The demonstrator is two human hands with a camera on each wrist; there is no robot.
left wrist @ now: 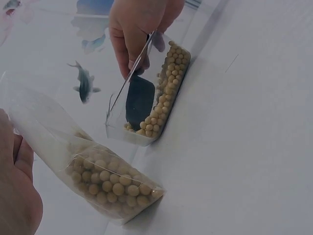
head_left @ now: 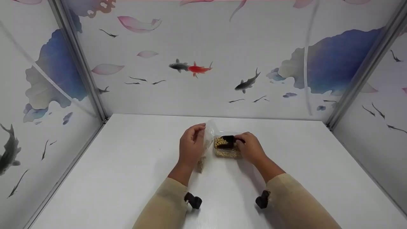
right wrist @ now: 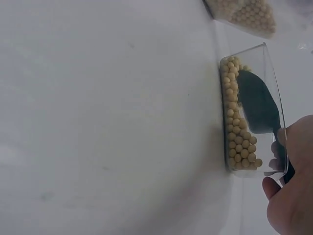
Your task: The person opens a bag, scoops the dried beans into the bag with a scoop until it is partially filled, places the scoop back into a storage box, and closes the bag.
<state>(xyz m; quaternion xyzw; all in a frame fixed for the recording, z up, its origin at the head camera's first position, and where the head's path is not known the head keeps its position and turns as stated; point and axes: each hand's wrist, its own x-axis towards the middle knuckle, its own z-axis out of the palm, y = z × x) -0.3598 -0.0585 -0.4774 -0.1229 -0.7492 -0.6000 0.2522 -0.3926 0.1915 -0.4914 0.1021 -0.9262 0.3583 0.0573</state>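
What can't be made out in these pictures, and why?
Clear container, right end: head view, behind the right hand.
Black scoop, handle: right wrist view, partly covered by the right hand.
Left hand: left wrist view, cut off by the left edge.
Clear bag: right wrist view, cut off by the top edge.
Bag's beans: head view, too small to count.

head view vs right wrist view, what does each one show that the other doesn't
Only the head view shows the left hand gripping the bag, both beige sleeves and the red fish print on the back wall.

Only the right wrist view shows the clear container side-on and close up, the level of the beans dipping midway along it, beside the dark scoop.

Both show the bag, the container with its beans, the scoop, and the right hand holding the scoop's handle.
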